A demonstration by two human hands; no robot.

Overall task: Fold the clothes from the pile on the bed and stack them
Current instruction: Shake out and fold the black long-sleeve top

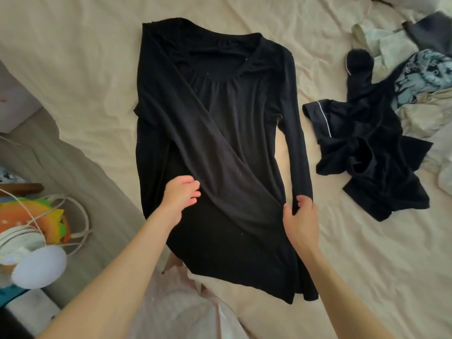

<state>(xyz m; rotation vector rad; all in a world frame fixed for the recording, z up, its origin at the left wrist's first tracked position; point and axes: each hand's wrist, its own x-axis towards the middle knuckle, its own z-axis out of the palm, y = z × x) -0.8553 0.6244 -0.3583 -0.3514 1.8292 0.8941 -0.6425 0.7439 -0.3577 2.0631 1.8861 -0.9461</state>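
Note:
A black long-sleeved dress (234, 133) lies flat on the cream bed sheet (73, 77), neck away from me. Its left sleeve is folded diagonally across the body toward the lower right. My left hand (182, 194) rests on that folded sleeve with loosely bent fingers near the dress's left edge. My right hand (299, 216) pinches the cuff of the folded sleeve at the dress's right edge, just beside the end of the straight right sleeve. A pile of unfolded clothes (381, 133) lies to the right, black garments with white piping on top.
Light and patterned clothes (420, 72) lie at the pile's far side. Left of the bed stand a white lamp-like object (39, 267), white cables and colourful items (36, 216). A pale plastic bag (186, 311) lies at the bed's near edge.

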